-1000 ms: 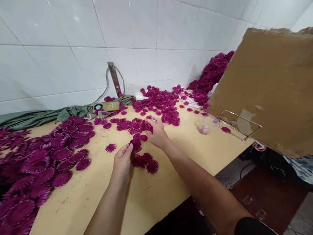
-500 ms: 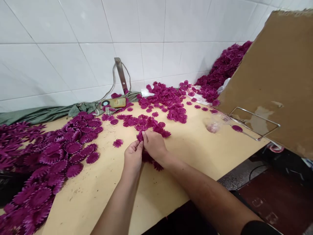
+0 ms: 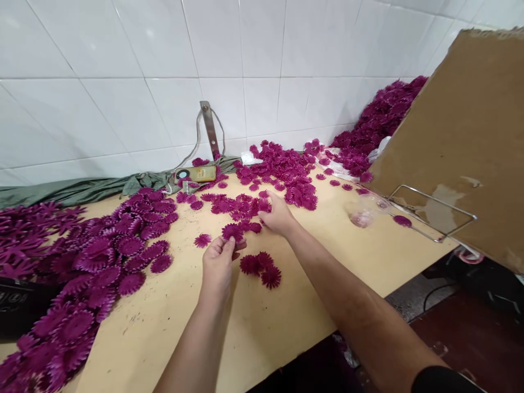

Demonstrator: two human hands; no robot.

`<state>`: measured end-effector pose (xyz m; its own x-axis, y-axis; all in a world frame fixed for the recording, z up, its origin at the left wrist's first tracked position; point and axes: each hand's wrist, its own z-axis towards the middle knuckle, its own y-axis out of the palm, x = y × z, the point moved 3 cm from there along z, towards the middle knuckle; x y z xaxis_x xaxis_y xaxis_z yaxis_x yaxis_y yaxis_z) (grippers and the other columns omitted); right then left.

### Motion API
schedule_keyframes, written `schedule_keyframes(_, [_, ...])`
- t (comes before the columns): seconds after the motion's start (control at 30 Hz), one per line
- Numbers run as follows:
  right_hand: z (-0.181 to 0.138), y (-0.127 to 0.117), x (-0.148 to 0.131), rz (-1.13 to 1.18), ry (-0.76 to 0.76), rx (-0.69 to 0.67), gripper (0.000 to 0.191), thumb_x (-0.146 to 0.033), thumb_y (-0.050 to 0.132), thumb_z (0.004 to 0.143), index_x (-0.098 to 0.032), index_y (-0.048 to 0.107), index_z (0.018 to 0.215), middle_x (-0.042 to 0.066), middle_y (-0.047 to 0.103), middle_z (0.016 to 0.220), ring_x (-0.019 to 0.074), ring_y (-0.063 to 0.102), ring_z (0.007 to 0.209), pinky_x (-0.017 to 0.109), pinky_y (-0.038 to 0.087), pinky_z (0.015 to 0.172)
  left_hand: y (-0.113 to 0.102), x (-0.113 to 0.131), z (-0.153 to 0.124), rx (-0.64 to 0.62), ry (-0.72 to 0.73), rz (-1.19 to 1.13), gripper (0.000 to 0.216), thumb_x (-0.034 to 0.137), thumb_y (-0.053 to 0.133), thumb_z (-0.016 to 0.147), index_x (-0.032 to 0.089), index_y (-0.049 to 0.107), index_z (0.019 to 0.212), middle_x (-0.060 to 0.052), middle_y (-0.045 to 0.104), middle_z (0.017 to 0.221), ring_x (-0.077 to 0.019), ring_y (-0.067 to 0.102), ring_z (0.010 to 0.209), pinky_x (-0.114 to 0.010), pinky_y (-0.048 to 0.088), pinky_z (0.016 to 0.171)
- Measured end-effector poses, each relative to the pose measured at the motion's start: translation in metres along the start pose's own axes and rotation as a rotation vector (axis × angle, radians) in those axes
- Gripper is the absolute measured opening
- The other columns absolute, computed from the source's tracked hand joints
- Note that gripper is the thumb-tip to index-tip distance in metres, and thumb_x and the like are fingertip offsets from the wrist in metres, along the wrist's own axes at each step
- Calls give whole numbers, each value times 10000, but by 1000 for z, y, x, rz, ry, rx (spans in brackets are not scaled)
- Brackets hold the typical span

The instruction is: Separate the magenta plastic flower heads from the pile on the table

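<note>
My left hand is closed on a small stack of magenta flower pieces, held just above the tan table. My right hand reaches forward into a loose scatter of the same flower pieces in the table's middle; its fingers curl down on them, and whether it holds one is hidden. A little cluster of three flower pieces lies just right of my left hand. One single piece lies to the left of it.
A big heap of magenta pieces covers the left side, another lies by the tiled wall, and a third is at the far right. A cardboard sheet with a wire frame leans at right. A phone rests on green cloth.
My right hand left my left hand and reached forward into the scattered pieces. The left hand stays put with its stack. The three-piece cluster is uncovered again.
</note>
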<state>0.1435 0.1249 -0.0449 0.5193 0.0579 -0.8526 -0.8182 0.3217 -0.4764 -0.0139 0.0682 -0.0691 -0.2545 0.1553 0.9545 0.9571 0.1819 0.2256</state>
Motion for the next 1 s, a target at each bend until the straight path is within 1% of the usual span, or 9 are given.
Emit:
schedule_keyframes(0.1, [-23, 8, -11, 125, -151, -275, 524, -255, 574, 719, -157, 480, 1225, 118, 529, 1200, 208, 528, 1043, 355, 434, 877, 4, -2, 1, -81, -43, -7, 371, 408, 743, 436, 145, 577, 638, -24, 642, 568, -143, 599, 557, -242, 415, 543])
schedule_keyframes(0.2, [-45, 19, -22, 109, -212, -442, 276, -237, 560, 747, -163, 604, 1010, 57, 640, 945, 170, 585, 873, 305, 458, 772, 8, -3, 0, -145, -42, -42, 337, 372, 745, 436, 143, 591, 628, -16, 629, 551, -138, 583, 536, -239, 414, 521])
schedule_keyframes(0.3, [-50, 21, -26, -78, -173, -338, 64, -172, 559, 749, -161, 611, 784, 14, 619, 724, 137, 551, 674, 254, 412, 626, 9, -6, -2, -184, -28, -63, 292, 349, 728, 469, 144, 605, 638, -13, 626, 540, -151, 589, 545, -239, 413, 511])
schedule_keyframes(0.47, [-51, 25, -29, -429, -142, -163, 289, -210, 367, 888, -163, 564, 681, 40, 590, 662, 141, 509, 595, 257, 325, 569, 13, -11, -3, -227, 41, -46, 195, 311, 669, 567, 144, 607, 648, -8, 632, 579, -144, 589, 605, -255, 445, 598])
schedule_keyframes(0.57, [-52, 32, -31, -527, -157, -151, 289, -203, 344, 897, -157, 570, 722, 66, 613, 714, 163, 543, 643, 264, 337, 595, 15, -12, 0, -185, 67, -12, 125, 270, 625, 612, 152, 591, 638, 0, 625, 599, -124, 567, 593, -247, 443, 608])
schedule_keyframes(0.67, [-44, 33, -30, -470, -180, -121, 260, -168, 359, 878, -155, 574, 731, 89, 628, 781, 183, 567, 715, 275, 365, 643, 15, -10, 0, -150, 75, 4, 75, 235, 588, 642, 162, 575, 642, 11, 611, 597, -113, 549, 562, -249, 442, 608])
schedule_keyframes(0.83, [-14, 13, -11, -187, 39, -67, 236, -78, 375, 818, -153, 555, 684, 70, 613, 716, 160, 579, 686, 276, 422, 653, 8, 0, -4, -95, 126, 75, 111, 268, 588, 651, 159, 572, 634, 2, 599, 567, -125, 557, 564, -255, 440, 609])
schedule_keyframes(0.93, [-15, 5, -12, -21, 6, -190, 259, -178, 324, 878, -147, 560, 775, 46, 613, 731, 116, 577, 635, 241, 455, 597, 7, 4, -4, -78, 104, 71, 176, 322, 616, 619, 157, 556, 610, -4, 599, 566, -123, 551, 543, -256, 435, 583])
schedule_keyframes(1.0, [-29, 6, -20, 86, -65, -312, 215, -295, 403, 867, -145, 558, 866, 48, 613, 796, 120, 575, 677, 246, 468, 604, 7, 3, -2, -105, 91, 62, 212, 354, 627, 599, 156, 551, 604, -2, 590, 554, -124, 542, 538, -255, 428, 570])
